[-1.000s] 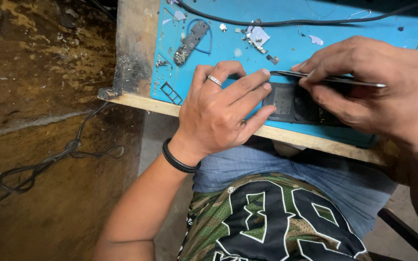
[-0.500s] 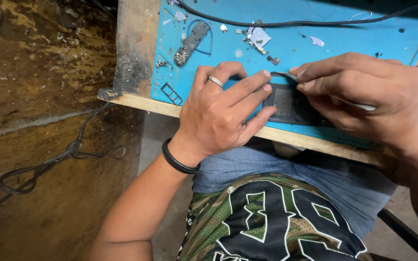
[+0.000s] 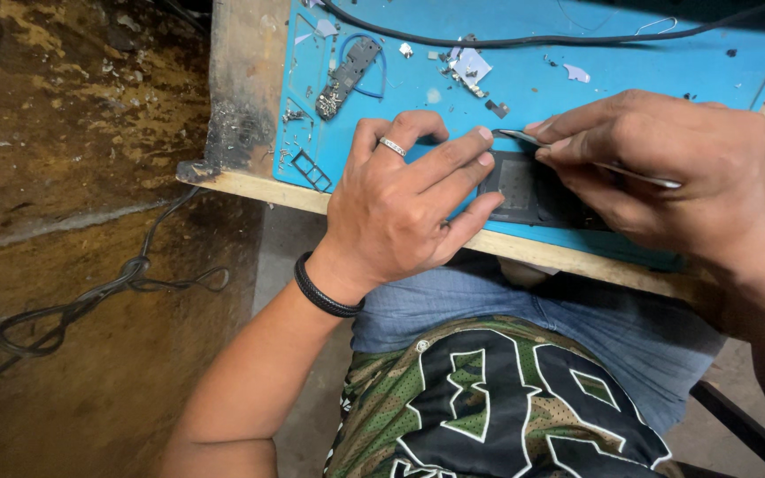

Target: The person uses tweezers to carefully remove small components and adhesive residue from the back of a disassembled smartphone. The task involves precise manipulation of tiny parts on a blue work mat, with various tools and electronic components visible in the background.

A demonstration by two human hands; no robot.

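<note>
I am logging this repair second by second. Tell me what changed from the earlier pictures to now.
Little changed. The right hand keeps its grip on the thin metal tweezers; their tip, hidden under the fingers half a second ago, shows again at the top edge of the flat dark device. The left hand still presses the device down on the blue work mat. The small loose parts on the mat lie as before.

A wooden bench (image 3: 250,97) with a charred, worn left edge carries a blue work mat (image 3: 630,62). On the mat lie a dark opened device (image 3: 524,190) near the front edge, a small circuit board (image 3: 345,78) at the left, scattered screws and small parts (image 3: 471,71), and a black cable (image 3: 489,40) running across the back.
</note>
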